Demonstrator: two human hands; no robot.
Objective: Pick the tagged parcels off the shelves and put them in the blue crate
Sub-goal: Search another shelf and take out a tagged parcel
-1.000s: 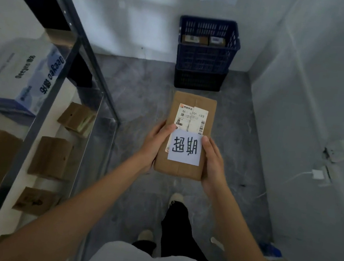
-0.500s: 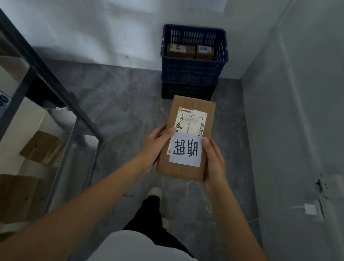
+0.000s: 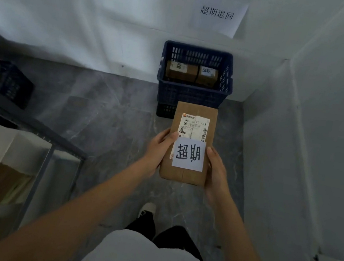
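I hold a flat brown cardboard parcel (image 3: 184, 176) in front of me, with a shipping label and a white handwritten tag (image 3: 188, 154) on top. My left hand (image 3: 158, 148) grips its left edge, thumb on top. My right hand (image 3: 216, 172) grips its right edge. The blue crate (image 3: 194, 93) stands ahead on the floor against the wall, stacked on a darker crate. Two tagged brown parcels (image 3: 191, 73) lie side by side inside it. The held parcel is short of the crate's front wall.
A metal shelf rack (image 3: 35, 124) runs along the left, with brown parcels (image 3: 2, 186) on its white shelves and a dark basket (image 3: 11, 85) further back. A paper sign (image 3: 218, 14) hangs on the wall above the crate. A white wall closes the right side.
I have walked closer to the crate with the parcel; the crate looks larger and the shelf rack has slid back to the left. My grip on the parcel is unchanged.
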